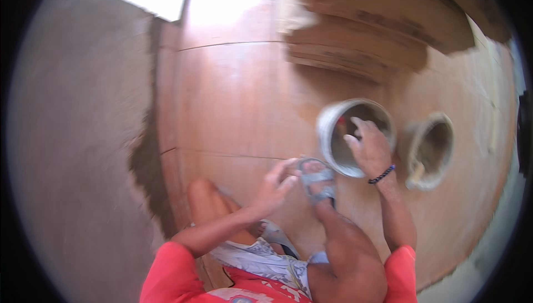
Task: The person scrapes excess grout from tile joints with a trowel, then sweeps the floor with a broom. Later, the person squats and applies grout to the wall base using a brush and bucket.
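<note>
My right hand [369,145] is over the mouth of a round whitish bucket [326,131], fingers apart and empty. Just beyond its fingertips, something red [340,125] shows inside the bucket, perhaps a handle; blur hides its kind. Grey-brown material lies deeper in, partly covered by the hand. My left hand [273,186] hovers in front of my body, beside the grey sandal [317,180] on my foot. Its fingers are loosely stretched with the thumb apart, and nothing shows in them.
Right of the bucket stands a second, smaller pail [444,153] with a pale thing at its rim. Stacked brown slabs or cartons [361,36] lie beyond. Reddish-brown tiles [233,97] form the floor, bordered on the left by a rough grey cement surface [83,136].
</note>
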### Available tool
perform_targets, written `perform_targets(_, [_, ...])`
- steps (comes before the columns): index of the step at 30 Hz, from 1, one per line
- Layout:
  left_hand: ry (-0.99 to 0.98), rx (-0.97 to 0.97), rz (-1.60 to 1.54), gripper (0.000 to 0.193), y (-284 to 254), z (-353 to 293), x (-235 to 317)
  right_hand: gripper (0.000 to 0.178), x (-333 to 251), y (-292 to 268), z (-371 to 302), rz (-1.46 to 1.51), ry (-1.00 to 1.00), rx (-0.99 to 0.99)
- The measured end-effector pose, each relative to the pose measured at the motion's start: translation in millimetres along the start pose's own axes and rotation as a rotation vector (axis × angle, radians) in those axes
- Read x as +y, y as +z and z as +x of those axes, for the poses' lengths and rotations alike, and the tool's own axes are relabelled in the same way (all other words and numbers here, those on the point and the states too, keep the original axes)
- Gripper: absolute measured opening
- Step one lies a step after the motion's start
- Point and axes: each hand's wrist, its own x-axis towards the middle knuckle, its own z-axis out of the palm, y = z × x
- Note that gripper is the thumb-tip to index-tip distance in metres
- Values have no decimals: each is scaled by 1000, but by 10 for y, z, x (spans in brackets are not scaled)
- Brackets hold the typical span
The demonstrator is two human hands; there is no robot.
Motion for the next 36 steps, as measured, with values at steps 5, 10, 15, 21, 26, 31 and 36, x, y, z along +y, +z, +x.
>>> perform_targets(5, [-119,100,-94,46,-247,-14,-204,24,72,520,348,-201,5,48])
perform_targets(10, [-37,119,-43,64,73,102,-300,22,48,245,73,46,115,76])
perform_targets(15, [-82,90,14,103,1019,623,-268,28,462,226,-310,279,201,99])
perform_targets(21, [-192,269,-149,98,1293,756,-176,23,454,146,-473,334,114,-12])
perform_targets(26, [-275,294,-421,88,1264,751,-89,17,368,92,-598,513,126,113])
perform_targets(31, [-277,325,-617,83,970,703,200,16,169,8,-562,324,-97,168])
perform_targets(36, [-192,358,-700,84,611,446,224,14,-381,-60,-356,304,-190,131])
